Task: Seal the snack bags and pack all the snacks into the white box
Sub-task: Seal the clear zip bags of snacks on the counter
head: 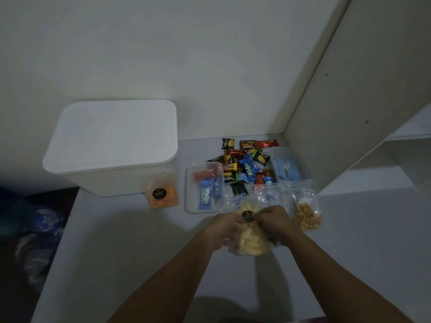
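A clear bag of pale yellow snacks point(249, 241) with a black round sticker is held above the table. My left hand point(225, 230) grips its left side and my right hand point(276, 220) pinches its top right edge. The white box point(112, 145) stands at the back left with its lid on. An orange snack bag point(162, 194) with a black sticker leans against the box's front right corner. A clear bag of brown nuts point(306, 214) lies to the right of my hands.
A clear plastic tray point(190, 201) holds blue and red wrapped bars. Several wrapped snacks point(247, 162) are piled behind it, with a light blue pack point(286, 170) beside them. A white shelf wall point(349, 117) rises on the right. Cloth point(39, 229) lies off the table's left edge.
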